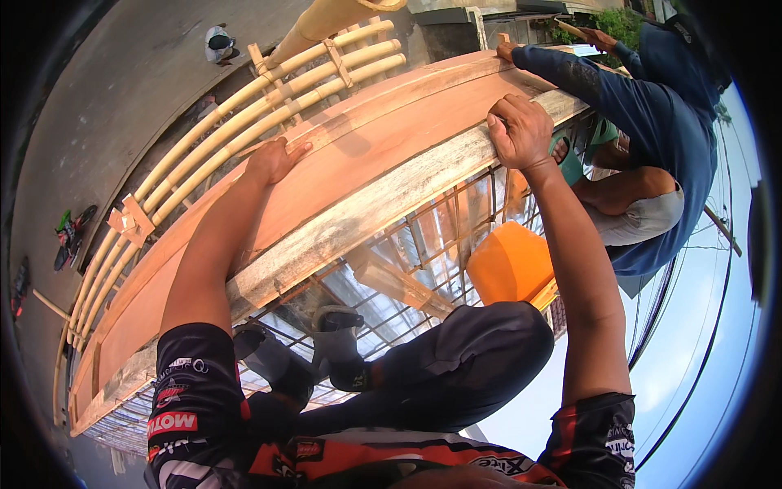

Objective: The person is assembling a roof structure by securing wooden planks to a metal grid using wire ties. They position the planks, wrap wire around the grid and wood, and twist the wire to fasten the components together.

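A long reddish plywood panel (383, 151) runs slantwise before me, edged by wooden boards. Across it reaches my left arm, and my left hand (275, 160) grips the panel's far edge; some of its fingertips are hidden. My right hand (521, 134) is closed over the pale, weathered near board (366, 212), its fingers curled. At the panel's right end crouches a co-worker in a dark blue top (676, 130). One hand (507, 52) of that person touches the far edge; the other (599, 39) holds a wooden stick (570, 31).
Bamboo rails (285, 90) stand beyond the panel, above a grey road (122, 98) with a person (218, 45) and a motorcycle (72, 236) far below. A rebar grid (407, 253) lies under my feet. Near my knee sits an orange container (509, 265). Cables (717, 301) hang at right.
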The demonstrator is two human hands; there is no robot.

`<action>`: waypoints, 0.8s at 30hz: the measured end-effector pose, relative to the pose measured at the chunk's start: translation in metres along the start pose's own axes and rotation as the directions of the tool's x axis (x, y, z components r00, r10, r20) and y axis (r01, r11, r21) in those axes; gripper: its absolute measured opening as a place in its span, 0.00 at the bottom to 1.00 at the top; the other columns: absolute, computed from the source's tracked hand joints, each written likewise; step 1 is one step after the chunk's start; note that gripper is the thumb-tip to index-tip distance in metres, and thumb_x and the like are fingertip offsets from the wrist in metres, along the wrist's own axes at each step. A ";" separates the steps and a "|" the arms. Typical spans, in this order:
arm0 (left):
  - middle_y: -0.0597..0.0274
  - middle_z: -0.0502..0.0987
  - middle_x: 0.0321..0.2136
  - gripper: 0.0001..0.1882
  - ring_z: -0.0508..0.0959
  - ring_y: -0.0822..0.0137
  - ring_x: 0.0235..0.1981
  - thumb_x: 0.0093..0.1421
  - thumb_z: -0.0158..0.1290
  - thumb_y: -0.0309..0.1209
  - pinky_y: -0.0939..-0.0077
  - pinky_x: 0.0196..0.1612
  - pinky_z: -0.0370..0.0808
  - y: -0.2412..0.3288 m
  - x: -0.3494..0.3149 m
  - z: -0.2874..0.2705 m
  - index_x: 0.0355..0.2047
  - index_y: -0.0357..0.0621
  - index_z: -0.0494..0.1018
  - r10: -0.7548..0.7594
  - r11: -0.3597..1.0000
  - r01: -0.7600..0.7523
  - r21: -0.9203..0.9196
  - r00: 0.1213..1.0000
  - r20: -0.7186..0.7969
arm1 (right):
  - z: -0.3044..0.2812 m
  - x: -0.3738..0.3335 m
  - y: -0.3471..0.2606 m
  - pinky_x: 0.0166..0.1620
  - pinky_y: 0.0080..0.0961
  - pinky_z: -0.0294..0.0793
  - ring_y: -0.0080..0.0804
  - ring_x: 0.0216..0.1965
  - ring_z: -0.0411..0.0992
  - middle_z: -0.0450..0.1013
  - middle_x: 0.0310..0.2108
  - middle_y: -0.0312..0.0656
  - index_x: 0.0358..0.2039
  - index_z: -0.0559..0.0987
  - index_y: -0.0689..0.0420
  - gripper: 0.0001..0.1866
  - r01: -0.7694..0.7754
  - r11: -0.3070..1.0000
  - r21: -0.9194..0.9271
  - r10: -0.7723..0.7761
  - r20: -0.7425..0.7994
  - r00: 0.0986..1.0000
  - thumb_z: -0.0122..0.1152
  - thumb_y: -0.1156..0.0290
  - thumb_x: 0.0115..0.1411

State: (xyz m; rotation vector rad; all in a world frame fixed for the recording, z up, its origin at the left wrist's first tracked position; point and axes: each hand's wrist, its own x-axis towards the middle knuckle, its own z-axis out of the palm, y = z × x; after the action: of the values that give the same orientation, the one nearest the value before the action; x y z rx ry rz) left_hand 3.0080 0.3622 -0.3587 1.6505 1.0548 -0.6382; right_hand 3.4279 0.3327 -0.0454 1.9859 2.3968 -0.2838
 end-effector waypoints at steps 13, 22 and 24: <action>0.34 0.78 0.64 0.59 0.76 0.45 0.69 0.68 0.39 0.79 0.53 0.71 0.72 0.001 -0.002 0.000 0.69 0.29 0.71 -0.020 1.000 0.020 0.001 1.000 0.004 | 0.002 0.000 -0.001 0.36 0.40 0.71 0.44 0.30 0.75 0.73 0.25 0.38 0.25 0.79 0.50 0.13 -0.017 1.000 0.014 0.017 0.001 1.000 0.63 0.57 0.63; 0.36 0.74 0.68 0.55 0.73 0.42 0.71 0.70 0.38 0.77 0.50 0.74 0.68 0.009 -0.007 -0.012 0.76 0.40 0.63 0.049 0.998 -0.048 -0.034 0.997 0.052 | 0.001 -0.002 0.000 0.36 0.39 0.71 0.43 0.30 0.75 0.72 0.25 0.38 0.26 0.79 0.50 0.14 -0.012 1.000 -0.007 0.012 -0.001 1.000 0.62 0.56 0.64; 0.37 0.73 0.70 0.56 0.72 0.43 0.72 0.70 0.39 0.77 0.51 0.74 0.68 0.004 -0.002 -0.010 0.76 0.39 0.63 0.043 0.998 -0.041 -0.044 0.998 0.051 | 0.002 -0.001 0.000 0.36 0.39 0.71 0.43 0.30 0.75 0.72 0.25 0.37 0.26 0.79 0.50 0.14 -0.010 1.000 -0.005 0.010 -0.003 1.000 0.62 0.56 0.64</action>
State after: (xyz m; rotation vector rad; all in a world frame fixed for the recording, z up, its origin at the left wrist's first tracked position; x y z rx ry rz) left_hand 3.0102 0.3705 -0.3520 1.6065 0.9881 -0.6234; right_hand 3.4279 0.3318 -0.0477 1.9973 2.3856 -0.2744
